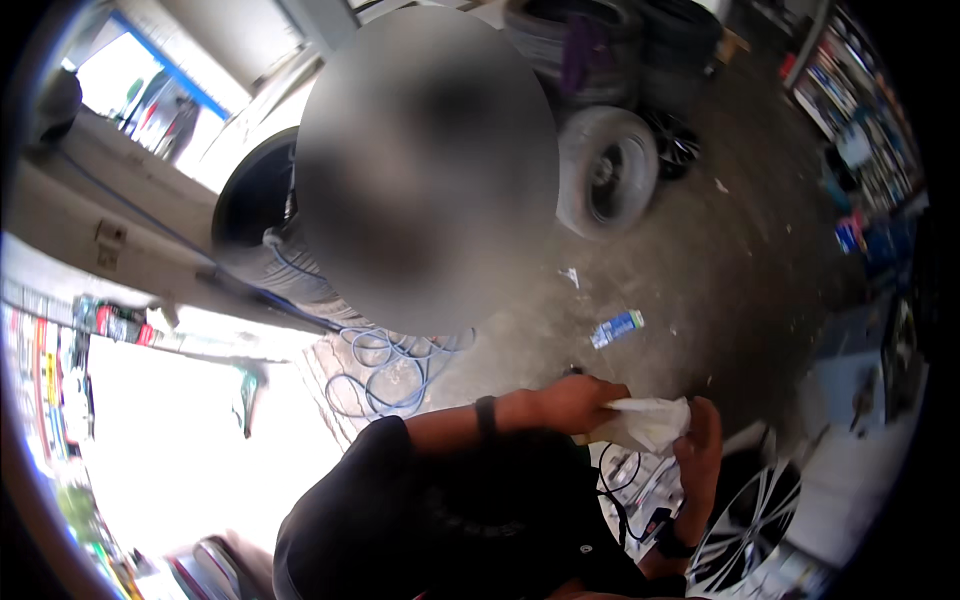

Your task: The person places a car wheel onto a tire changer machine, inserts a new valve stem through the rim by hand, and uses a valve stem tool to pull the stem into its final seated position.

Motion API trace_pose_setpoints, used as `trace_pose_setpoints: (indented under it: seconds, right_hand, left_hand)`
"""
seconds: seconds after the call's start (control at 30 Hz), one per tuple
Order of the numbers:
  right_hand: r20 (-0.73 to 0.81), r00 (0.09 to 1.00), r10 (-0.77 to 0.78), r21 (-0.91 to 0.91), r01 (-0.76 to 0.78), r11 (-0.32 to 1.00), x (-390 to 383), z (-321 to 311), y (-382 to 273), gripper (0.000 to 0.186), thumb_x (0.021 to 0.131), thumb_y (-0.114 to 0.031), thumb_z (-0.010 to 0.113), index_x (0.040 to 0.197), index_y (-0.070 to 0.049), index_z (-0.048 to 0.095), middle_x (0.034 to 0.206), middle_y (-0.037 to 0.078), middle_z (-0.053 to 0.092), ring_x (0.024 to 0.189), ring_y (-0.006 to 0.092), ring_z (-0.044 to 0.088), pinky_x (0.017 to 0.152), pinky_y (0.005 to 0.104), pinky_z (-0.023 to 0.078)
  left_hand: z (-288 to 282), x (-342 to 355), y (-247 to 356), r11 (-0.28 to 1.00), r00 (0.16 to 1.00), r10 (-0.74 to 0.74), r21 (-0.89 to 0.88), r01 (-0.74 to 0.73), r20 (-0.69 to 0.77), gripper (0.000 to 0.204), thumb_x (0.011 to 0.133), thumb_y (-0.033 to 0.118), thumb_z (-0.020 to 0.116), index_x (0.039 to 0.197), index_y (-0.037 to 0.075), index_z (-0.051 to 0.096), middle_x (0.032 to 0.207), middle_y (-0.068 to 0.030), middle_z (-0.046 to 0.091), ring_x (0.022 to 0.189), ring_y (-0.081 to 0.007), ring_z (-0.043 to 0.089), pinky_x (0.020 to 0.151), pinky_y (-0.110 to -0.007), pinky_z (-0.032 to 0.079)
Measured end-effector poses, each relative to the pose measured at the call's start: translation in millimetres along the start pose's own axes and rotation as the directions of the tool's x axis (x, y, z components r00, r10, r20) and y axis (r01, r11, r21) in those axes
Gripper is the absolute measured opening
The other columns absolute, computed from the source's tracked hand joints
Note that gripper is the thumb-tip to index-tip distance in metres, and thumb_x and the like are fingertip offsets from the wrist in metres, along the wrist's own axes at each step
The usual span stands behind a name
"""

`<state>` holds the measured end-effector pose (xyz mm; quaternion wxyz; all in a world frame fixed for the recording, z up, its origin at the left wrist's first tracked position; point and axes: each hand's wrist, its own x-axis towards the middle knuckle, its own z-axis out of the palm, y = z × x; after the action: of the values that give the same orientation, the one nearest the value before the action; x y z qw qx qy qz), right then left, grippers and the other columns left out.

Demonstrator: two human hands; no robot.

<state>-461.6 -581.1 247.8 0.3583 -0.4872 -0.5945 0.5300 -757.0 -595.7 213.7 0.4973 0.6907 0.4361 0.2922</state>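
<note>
A white, crumpled, thin sheet or bag [655, 422] is stretched between my two hands; I cannot make out whether it is plastic, paper or cloth. My left hand [585, 403], with a dark band on its wrist, is closed on the left edge of it. On the other side, my right hand [702, 440] curls its fingers around the right end. A dark watch [673, 543] sits on the right wrist. Below the white piece, a black cable [612, 490] hangs in front of several small, unclear items.
A spoked wheel [745, 530] stands at lower right, near a grey cabinet [850, 365]. A blue-and-white package [617, 328] lies on the floor. Coiled blue hose [370, 375] lies at left. A greyish tyre [635, 150] and stacked tyres [680, 60] stand farther off. A round blur hides the upper middle.
</note>
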Motion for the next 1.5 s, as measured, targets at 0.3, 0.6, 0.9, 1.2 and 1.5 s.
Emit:
trace_pose_setpoints:
  seconds: [0.3, 0.6, 0.9, 1.2, 1.5]
  right_hand:
    - [0.503, 0.842, 0.194, -0.02, -0.213, 0.977, 175.0, 56.9, -75.7, 0.069, 0.074, -0.016, 0.073, 0.137, 0.0, 0.05, 0.124, 0.014, 0.06, 0.116, 0.0219, 0.057, 0.103, 0.0357, 0.044]
    - [0.312, 0.949, 0.048, -0.323, 0.058, 0.945, 302.8, 66.1, -48.1, 0.044, 0.081, 0.006, 0.061, 0.125, -0.002, 0.06, 0.111, 0.009, 0.068, 0.106, 0.0182, 0.065, 0.093, 0.0321, 0.051]
    - [-0.128, 0.986, 0.106, -0.057, -0.114, 0.992, 308.6, 36.1, -57.9, 0.046, 0.082, 0.0, 0.073, 0.127, -0.002, 0.059, 0.111, 0.007, 0.067, 0.107, 0.0149, 0.062, 0.095, 0.0302, 0.05]
    - [-0.001, 0.974, 0.226, 0.049, -0.226, 0.973, 332.5, -91.7, -40.9, 0.079, 0.083, -0.02, 0.08, 0.147, -0.001, 0.04, 0.128, 0.015, 0.06, 0.119, 0.0223, 0.058, 0.096, 0.0351, 0.051]
    - [-0.035, 0.955, 0.293, -0.059, -0.295, 0.954, 409.9, -272.9, -40.1, 0.07, 0.083, -0.018, 0.082, 0.143, -0.007, 0.047, 0.117, 0.011, 0.065, 0.106, 0.0193, 0.063, 0.091, 0.0331, 0.052]
  left_hand:
    - [-86.4, 28.1, -7.6, 0.987, 0.943, -0.156, -0.088, 0.136, -0.293, 0.023, 0.091, 0.012, 0.062, 0.113, 0.006, 0.063, 0.095, -0.0179, 0.069, 0.088, -0.0409, 0.067, 0.077, -0.046, 0.053]
    - [-183.1, 92.8, -48.1, 0.983, 0.892, -0.176, -0.116, 0.14, -0.416, 0.052, 0.089, 0.021, 0.073, 0.132, 0.001, 0.052, 0.114, -0.0195, 0.067, 0.104, -0.0322, 0.068, 0.09, -0.039, 0.055]
    - [-237.9, 193.7, -72.9, 0.783, 0.982, -0.186, -0.599, 0.166, 0.029, 0.04, 0.095, 0.013, 0.067, 0.129, -0.003, 0.053, 0.117, -0.0092, 0.061, 0.102, -0.0159, 0.06, 0.091, -0.031, 0.049]
    - [-195.0, 370.4, -71.4, 0.895, 0.975, -0.193, -0.387, 0.221, 0.111, 0.016, 0.095, 0.006, 0.063, 0.109, -0.001, 0.065, 0.093, -0.0019, 0.066, 0.087, -0.0082, 0.06, 0.075, -0.027, 0.05]
    - [-138.6, 574.7, -17.9, 0.999, 0.985, -0.014, 0.032, 0.009, 0.17, 0.021, 0.095, 0.008, 0.063, 0.115, 0.001, 0.062, 0.093, -0.0072, 0.068, 0.087, -0.0131, 0.062, 0.078, -0.028, 0.051]
